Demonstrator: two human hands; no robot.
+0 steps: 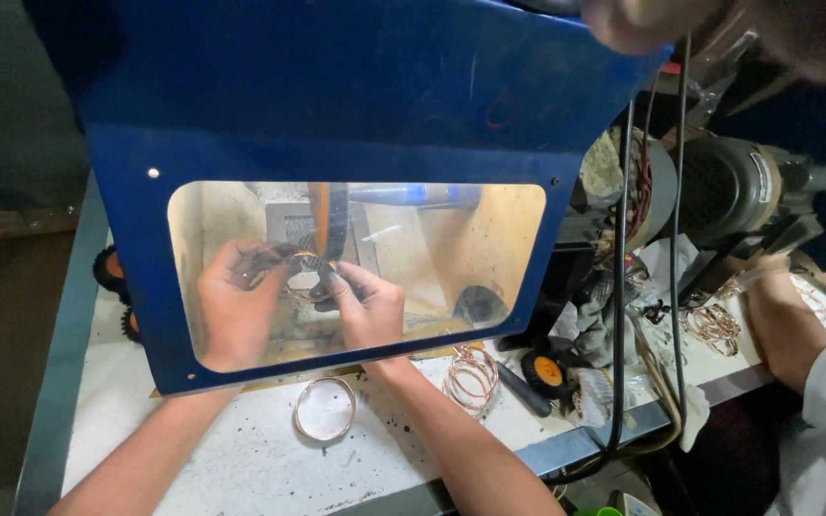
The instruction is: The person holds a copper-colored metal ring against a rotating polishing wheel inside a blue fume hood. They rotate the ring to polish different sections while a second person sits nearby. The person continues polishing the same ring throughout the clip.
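Note:
Behind the clear window of a blue guard hood, my left hand and my right hand together hold a copper-coloured ring bangle up against an upright grinding wheel. Both hands pinch the bangle by its rim, the left from the left side, the right from the right. On the white bench just in front of the hood lie a single bangle and a small stack of bangles.
Another person's arm rests at the right by a pile of bangles. A grey motor stands behind it. Black cables hang down at the right. An orange-hubbed small wheel and rags lie by the hood.

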